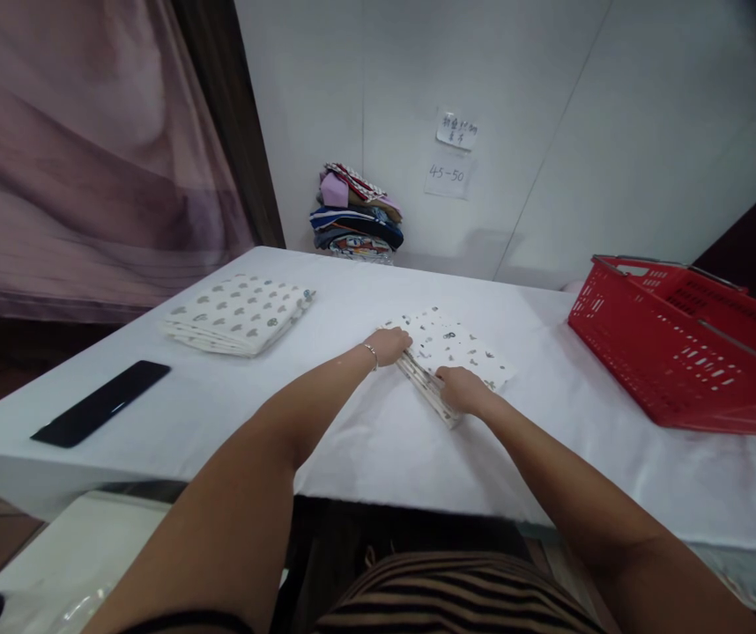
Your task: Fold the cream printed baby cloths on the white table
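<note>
Two hands, left (388,345) and right (463,389), we press flat on folded cloth (458,352); finished stack (238,313) at 10 o'clock.

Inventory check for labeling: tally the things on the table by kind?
Folded patterned cloths: 2, one under both hands, one at left
Stack of mixed fabrics: 1
Red basket: 1
Black flat device: 1
Total: 5
</note>
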Demonstrator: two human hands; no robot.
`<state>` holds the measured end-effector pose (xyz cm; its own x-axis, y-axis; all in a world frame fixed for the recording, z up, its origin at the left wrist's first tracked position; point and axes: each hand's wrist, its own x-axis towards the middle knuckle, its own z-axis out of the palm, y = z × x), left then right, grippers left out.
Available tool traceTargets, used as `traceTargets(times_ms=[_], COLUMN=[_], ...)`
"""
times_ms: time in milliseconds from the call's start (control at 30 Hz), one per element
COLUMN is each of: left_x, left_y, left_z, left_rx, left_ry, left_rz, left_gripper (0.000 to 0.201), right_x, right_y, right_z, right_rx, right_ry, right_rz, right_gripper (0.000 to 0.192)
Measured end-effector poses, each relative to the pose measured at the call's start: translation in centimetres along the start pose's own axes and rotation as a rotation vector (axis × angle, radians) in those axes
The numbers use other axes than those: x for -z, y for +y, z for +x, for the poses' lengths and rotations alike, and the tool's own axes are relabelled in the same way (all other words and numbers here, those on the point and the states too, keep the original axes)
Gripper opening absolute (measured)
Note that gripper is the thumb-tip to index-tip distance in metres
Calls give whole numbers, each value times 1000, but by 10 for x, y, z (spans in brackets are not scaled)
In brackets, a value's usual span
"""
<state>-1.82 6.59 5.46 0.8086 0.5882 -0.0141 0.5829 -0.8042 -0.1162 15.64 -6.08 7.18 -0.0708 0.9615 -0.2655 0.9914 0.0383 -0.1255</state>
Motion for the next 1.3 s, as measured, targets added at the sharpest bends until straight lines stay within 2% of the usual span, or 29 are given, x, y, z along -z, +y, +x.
traceTargets(times_ms=[133, 333, 567, 900, 1067, 1300], left_x=[4, 8, 0, -7, -13, -21], left_y=[2, 3, 0, 4, 5, 4], left_z=[-3, -2, -3, -4, -5, -11], left_rx=[-32, -91, -92, -79, -70, -16], left_ry=[37, 49, 81, 75, 122, 168], left_rz=[3, 38, 61, 37, 22, -32], left_gripper=[23, 24, 18, 18, 16, 19], right_x=[-1, -4, -7, -15, -21, -40], right_y=[1, -2, -7, -4, -4, 3], right_z=[-3, -6, -13, -19, -24, -30], right_rx=[-5, -1, 20, 57, 91, 154], right_ry=[27, 51, 116, 137, 163, 308], right_rz=[14, 5, -8, -12, 29, 13], right_gripper=[49, 54, 51, 47, 42, 42])
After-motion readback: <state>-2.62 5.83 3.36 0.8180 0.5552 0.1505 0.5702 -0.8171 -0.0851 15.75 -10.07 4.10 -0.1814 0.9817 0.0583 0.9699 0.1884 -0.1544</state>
